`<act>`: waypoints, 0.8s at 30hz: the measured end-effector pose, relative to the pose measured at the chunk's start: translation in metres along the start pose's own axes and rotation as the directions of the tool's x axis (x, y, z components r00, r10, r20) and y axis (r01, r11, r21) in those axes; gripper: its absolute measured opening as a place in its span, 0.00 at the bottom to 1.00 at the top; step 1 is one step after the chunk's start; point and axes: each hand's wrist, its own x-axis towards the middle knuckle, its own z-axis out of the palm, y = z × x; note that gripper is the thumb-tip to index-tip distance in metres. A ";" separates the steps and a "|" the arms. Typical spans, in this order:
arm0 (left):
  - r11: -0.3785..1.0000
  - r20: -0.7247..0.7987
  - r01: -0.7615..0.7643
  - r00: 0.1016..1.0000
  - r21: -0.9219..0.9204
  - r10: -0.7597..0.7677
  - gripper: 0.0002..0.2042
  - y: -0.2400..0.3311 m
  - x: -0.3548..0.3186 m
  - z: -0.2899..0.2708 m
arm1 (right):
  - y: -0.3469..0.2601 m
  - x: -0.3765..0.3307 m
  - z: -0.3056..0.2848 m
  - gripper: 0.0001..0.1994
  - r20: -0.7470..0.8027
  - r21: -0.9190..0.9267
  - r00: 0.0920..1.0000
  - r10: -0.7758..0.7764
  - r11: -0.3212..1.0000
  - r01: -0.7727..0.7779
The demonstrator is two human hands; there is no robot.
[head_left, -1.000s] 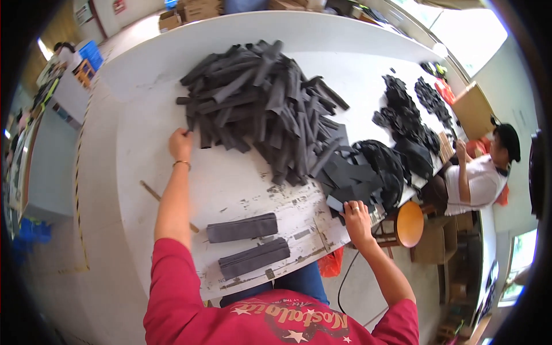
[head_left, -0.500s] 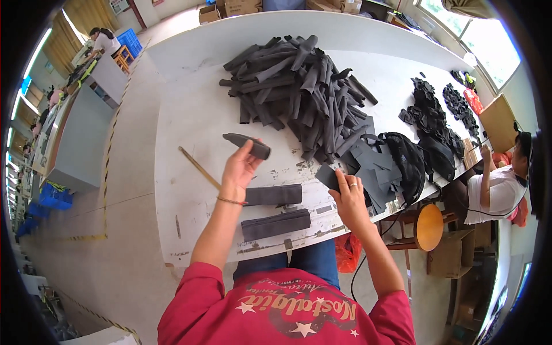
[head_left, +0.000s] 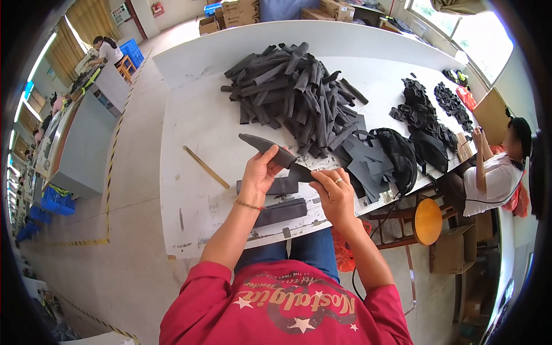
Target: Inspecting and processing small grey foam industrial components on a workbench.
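Above the table's (head_left: 198, 115) near edge, we see the tube (head_left: 265, 147) in the left hand (head_left: 260, 171), its narrow end pointing up and left; the fingers are curled under it with the thumb on top, closed only as far as its thickness allows. At its lower right end is the card (head_left: 300, 172), pinched between thumb and fingers of the right hand (head_left: 334, 192); we cannot tell whether its tip is inside the tube or only against it. Half a second ago we saw the two well apart; now they meet, so for us the work has gone from fetching pieces to fitting them together. Behind the hands lies the pile (head_left: 293, 95) of tubes, with loose cards (head_left: 368, 161) to its right; below the hands are two stacks (head_left: 284, 211), the nearer now partly hidden by the left forearm; farther out we find a stick (head_left: 206, 167) and a backpack (head_left: 398, 158).
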 end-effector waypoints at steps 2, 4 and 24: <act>1.000 0.001 0.012 1.000 0.015 -0.012 0.12 -0.002 -0.002 0.001 | 0.000 0.001 0.000 0.12 -0.017 -0.054 0.998 -0.058 0.997 0.057; 0.998 0.017 0.044 0.999 0.052 -0.045 0.12 -0.003 -0.003 0.002 | 0.002 0.003 -0.002 0.11 -0.012 -0.119 0.996 -0.087 0.989 0.085; 0.993 0.064 0.099 0.993 0.070 -0.103 0.13 -0.014 -0.003 0.012 | 0.005 0.002 -0.021 0.15 0.135 -0.304 0.988 -0.077 0.946 0.115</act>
